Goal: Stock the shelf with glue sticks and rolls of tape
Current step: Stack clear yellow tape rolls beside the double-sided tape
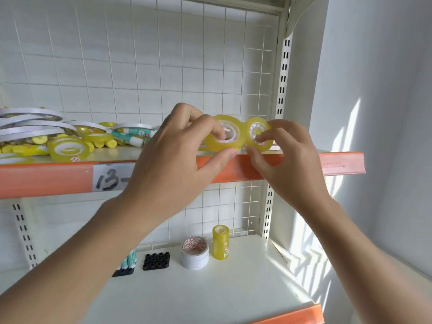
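A cream metal shelving unit (284, 66) with a wire grid back (140, 54) stands against a pale wall (378, 66). Its 2 boards carry orange edge strips (46, 181). Slatted sunlight (311, 242) falls on the wall and lower board (210, 295).

Two white shelves with orange front strips are seen. On the upper shelf (121, 155), a heap of white tape rolls (28, 123), yellow tape rolls (69, 149) and glue sticks (131, 134) is piled at left. On the lower shelf (210, 288), a black holder (156, 261), a white tape roll (195, 253) and an upright stack of yellow tape (220, 242) are set near the back.
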{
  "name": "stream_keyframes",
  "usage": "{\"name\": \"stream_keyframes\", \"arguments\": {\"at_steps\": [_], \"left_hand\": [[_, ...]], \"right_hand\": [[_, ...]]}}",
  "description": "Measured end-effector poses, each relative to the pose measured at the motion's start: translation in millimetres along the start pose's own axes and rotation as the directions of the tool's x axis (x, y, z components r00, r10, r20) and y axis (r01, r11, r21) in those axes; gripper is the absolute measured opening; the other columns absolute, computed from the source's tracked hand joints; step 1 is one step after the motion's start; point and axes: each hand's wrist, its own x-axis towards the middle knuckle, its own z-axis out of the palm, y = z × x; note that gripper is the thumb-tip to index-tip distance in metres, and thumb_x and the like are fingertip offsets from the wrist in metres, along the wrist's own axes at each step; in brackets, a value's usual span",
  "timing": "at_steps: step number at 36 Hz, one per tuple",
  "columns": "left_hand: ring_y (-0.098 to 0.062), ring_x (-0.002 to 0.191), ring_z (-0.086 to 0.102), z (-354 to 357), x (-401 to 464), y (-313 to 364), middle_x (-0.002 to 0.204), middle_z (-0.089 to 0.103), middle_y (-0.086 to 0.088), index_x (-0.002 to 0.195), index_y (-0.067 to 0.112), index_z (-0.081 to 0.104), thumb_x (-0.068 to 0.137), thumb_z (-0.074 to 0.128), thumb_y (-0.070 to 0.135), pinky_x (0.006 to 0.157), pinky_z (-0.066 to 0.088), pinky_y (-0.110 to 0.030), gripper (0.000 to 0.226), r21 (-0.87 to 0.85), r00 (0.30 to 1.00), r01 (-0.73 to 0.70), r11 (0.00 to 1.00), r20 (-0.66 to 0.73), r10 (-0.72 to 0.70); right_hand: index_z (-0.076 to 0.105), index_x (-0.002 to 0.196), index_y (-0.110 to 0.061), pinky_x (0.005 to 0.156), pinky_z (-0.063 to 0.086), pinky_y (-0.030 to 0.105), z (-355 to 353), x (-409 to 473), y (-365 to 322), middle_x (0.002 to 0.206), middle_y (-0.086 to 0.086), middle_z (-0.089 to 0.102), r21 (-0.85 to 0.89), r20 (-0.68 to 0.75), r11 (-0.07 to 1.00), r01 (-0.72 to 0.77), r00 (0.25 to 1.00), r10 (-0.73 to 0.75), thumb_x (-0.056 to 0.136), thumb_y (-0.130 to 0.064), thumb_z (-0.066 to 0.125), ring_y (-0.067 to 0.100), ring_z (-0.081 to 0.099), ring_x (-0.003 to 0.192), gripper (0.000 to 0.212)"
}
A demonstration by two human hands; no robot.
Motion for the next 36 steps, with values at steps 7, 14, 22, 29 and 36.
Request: {"name": "stream_keyframes", "arguments": {"at_steps": [7,14,22,29,36], "left_hand": [[-0.004,0.098,0.05,1.8,-73.0,-7.3,0.11,0.047,0.007,0.098,0.017,0.067,0.086,0.058,0.044,0.073,0.048,-0.032,0.032,-0.067,0.999,0.037,0.997,0.007,-0.037],[-0.008,0.092,0.054,25.2,-140.7,-27.3,0.116,0.05,0.0,0.099,0.023,0.061,0.086,0.063,0.041,0.071,0.047,-0.03,0.023,-0.088,0.99,0.14,0.986,0.014,-0.139],[-0.013,0.099,0.057,77.5,-195.8,-47.9,0.114,0.051,0.004,0.097,0.019,0.066,0.083,0.06,0.043,0.075,0.053,-0.036,0.028,-0.155,0.934,0.343,0.926,0.155,-0.32],[-0.018,0.109,0.057,133.9,-237.8,-70.8,0.123,0.057,0.008,0.101,0.018,0.069,0.083,0.058,0.043,0.079,0.05,-0.034,0.032,-0.153,0.838,0.508,0.848,0.317,-0.444],[-0.019,0.112,0.054,176.4,-262.2,-82.4,0.123,0.06,0.007,0.105,0.02,0.069,0.084,0.057,0.045,0.086,0.041,-0.026,0.035,-0.064,0.768,0.538,0.841,0.448,-0.457]], "right_hand": [[0.071,0.091,0.001,0.085,0.049,0.04,-3.2,-57.0,-14.9,0.113,0.02,0.06,0.008,-0.087,0.986,0.165,0.983,-0.163,0.086,-0.024,0.071,0.036,0.059,0.098,0.025],[0.071,0.088,0.0,0.078,0.05,0.041,18.9,-119.7,-18.7,0.118,0.019,0.059,0.08,0.031,0.995,0.062,0.997,-0.064,0.086,-0.024,0.071,0.029,0.059,0.087,0.024],[0.069,0.09,-0.001,0.086,0.047,0.032,57.7,-190.4,-0.9,0.127,0.019,0.055,0.065,0.189,0.992,-0.108,0.977,0.094,0.081,-0.017,0.076,0.023,0.054,0.095,0.019],[0.067,0.093,-0.003,0.093,0.039,0.02,77.6,-245.2,25.6,0.124,0.019,0.056,0.011,0.33,0.972,-0.234,0.918,0.218,0.082,-0.018,0.07,0.033,0.058,0.097,0.019],[0.067,0.093,-0.005,0.086,0.042,0.025,92.5,-290.6,58.8,0.119,0.017,0.06,-0.057,0.495,0.938,-0.341,0.806,0.323,0.075,-0.013,0.078,0.036,0.057,0.101,0.023]]}}
